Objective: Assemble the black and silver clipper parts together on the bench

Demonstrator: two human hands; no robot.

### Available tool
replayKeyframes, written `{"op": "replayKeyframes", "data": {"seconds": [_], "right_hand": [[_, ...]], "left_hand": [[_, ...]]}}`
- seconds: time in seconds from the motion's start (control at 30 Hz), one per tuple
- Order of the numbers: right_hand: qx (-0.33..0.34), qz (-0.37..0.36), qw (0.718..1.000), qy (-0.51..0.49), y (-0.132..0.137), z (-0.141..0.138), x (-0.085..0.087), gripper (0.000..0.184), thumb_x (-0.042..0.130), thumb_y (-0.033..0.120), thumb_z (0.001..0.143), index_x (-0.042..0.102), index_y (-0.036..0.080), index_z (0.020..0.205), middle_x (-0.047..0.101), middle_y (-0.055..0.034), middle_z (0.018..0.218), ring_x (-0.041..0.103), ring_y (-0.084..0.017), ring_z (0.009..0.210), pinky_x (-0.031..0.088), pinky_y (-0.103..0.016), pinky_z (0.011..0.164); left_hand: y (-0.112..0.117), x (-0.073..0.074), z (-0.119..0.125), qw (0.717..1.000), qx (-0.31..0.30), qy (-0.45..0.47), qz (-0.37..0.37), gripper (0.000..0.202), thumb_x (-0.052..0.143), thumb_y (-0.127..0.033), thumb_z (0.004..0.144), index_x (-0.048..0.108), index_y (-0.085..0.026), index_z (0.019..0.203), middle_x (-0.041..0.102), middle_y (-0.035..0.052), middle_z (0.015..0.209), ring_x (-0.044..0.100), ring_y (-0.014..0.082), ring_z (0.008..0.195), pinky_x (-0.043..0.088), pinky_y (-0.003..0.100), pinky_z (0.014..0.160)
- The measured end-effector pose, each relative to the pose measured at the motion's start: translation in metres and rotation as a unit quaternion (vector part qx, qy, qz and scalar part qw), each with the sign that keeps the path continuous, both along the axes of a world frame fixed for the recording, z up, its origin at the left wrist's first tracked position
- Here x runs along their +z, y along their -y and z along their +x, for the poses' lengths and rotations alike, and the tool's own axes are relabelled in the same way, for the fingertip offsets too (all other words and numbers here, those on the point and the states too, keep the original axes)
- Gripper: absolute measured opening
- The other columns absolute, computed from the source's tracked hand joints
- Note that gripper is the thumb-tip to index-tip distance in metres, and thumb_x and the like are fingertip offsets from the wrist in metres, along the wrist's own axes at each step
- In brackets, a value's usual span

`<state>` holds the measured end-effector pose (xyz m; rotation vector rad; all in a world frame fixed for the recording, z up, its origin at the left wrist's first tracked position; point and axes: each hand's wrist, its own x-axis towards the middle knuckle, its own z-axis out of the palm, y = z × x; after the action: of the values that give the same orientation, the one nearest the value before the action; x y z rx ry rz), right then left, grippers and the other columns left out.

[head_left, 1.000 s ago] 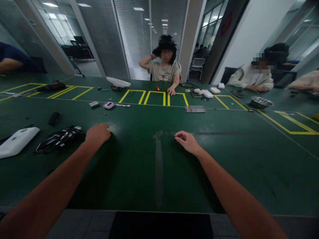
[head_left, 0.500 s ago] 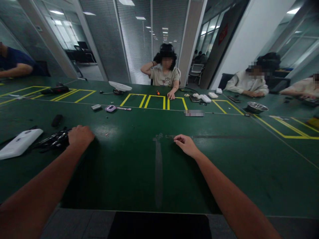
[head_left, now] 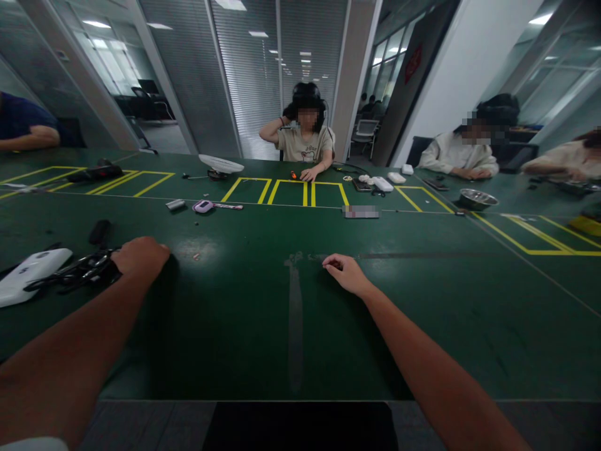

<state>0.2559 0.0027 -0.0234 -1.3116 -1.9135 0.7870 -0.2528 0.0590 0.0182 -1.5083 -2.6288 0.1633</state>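
Note:
My left hand (head_left: 141,255) is on the left side of the table, closed at the right end of a tangled bundle of black cables (head_left: 77,274). Its fingertips are hidden behind the back of the hand. Part of the bundle reaches over a white rounded device (head_left: 35,272). Just behind lies a small black object (head_left: 99,232). My right hand (head_left: 346,274) rests on the green tabletop, right of the crossing tape strips (head_left: 295,313). Its fingers are loosely curled together, and nothing shows in them.
Across the table sits a person (head_left: 307,138), one hand near yellow tape frames. Other people sit at both sides. A purple gadget with a strap (head_left: 203,206), a small grey object (head_left: 175,205), a metal bowl (head_left: 477,199) and a white case (head_left: 382,183) lie farther back.
The view has shifted slightly, so the scene sits a little farther left. The black cables have spread left, now over the white device. My right hand stays in place on the table.

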Motion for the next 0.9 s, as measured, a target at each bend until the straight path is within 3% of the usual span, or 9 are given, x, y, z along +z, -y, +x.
{"op": "replayKeyframes", "data": {"seconds": [0.17,0.37,0.67,0.8,0.9], "right_hand": [[0.0,-0.005,1.0,0.004,0.0,0.0,0.001,0.016,0.055,0.024,0.085,0.068,0.017,0.09,0.069,-0.0028,0.085,0.06,-0.013,0.071,0.046,-0.026,0.068],[-0.001,-0.001,1.0,0.007,0.0,0.0,0.0,0.015,0.056,0.023,0.084,0.068,0.016,0.09,0.068,-0.0031,0.084,0.059,-0.012,0.07,0.045,-0.025,0.068],[-0.003,0.004,1.0,0.015,0.0,0.0,-0.001,0.016,0.056,0.023,0.084,0.069,0.017,0.09,0.069,-0.0031,0.086,0.058,-0.012,0.071,0.045,-0.026,0.069],[0.0,0.004,1.0,0.013,-0.002,0.001,-0.004,0.017,0.056,0.024,0.085,0.069,0.017,0.091,0.069,-0.003,0.085,0.059,-0.012,0.071,0.046,-0.025,0.067],[0.007,-0.001,1.0,0.007,-0.003,0.001,-0.006,0.017,0.056,0.025,0.086,0.069,0.017,0.093,0.069,-0.0033,0.087,0.061,-0.013,0.074,0.047,-0.026,0.069]], "left_hand": [[-0.003,-0.003,-0.002,1.0,-0.01,-0.01,-0.014,0.049,0.04,-0.042,0.085,0.061,-0.004,0.106,0.064,0.021,0.112,0.058,0.0325,0.1,0.041,0.037,0.077],[-0.006,-0.003,-0.004,0.998,-0.048,-0.023,-0.037,0.046,0.046,-0.039,0.081,0.063,-0.004,0.104,0.061,0.0255,0.117,0.05,0.0367,0.108,0.029,0.054,0.093],[-0.017,0.001,-0.011,0.997,-0.046,-0.018,-0.058,0.049,0.052,-0.041,0.078,0.064,-0.004,0.108,0.057,0.0262,0.123,0.044,0.0398,0.114,0.026,0.059,0.094],[-0.007,0.005,0.019,0.99,-0.106,-0.069,0.057,0.053,0.041,-0.047,0.086,0.064,-0.004,0.107,0.056,0.0255,0.123,0.044,0.0387,0.113,0.029,0.058,0.092],[-0.002,0.009,0.067,0.963,-0.195,-0.051,0.18,0.047,0.035,-0.041,0.091,0.066,-0.008,0.105,0.062,0.0197,0.112,0.05,0.0341,0.106,0.034,0.051,0.09]]}}
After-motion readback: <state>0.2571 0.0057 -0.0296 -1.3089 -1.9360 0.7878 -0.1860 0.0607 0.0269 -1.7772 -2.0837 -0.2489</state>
